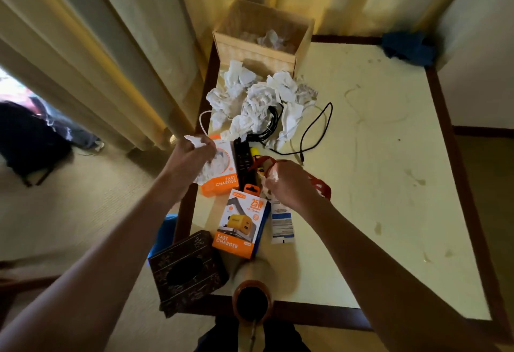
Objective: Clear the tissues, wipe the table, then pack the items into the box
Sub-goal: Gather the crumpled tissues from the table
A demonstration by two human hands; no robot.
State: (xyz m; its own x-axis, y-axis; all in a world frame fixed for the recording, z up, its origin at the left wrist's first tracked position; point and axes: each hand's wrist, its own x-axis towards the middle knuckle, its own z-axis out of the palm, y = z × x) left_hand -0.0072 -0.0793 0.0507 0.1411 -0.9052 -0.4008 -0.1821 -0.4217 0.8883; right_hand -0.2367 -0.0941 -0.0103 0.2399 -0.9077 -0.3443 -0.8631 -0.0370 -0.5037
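My left hand grips a crumpled white tissue above an orange fast-charger box. My right hand holds another crumpled tissue over a red strap. A heap of crumpled tissues lies farther back on the pale table, tangled with a black cable. Behind the heap stands an open woven box with a tissue inside. A second orange charger box lies near me, next to a black remote.
A dark carved tissue box sits on the table's near left corner beside a brown vase. A blue cloth lies at the far right corner. A white and blue packet lies under my right wrist. Curtains hang left.
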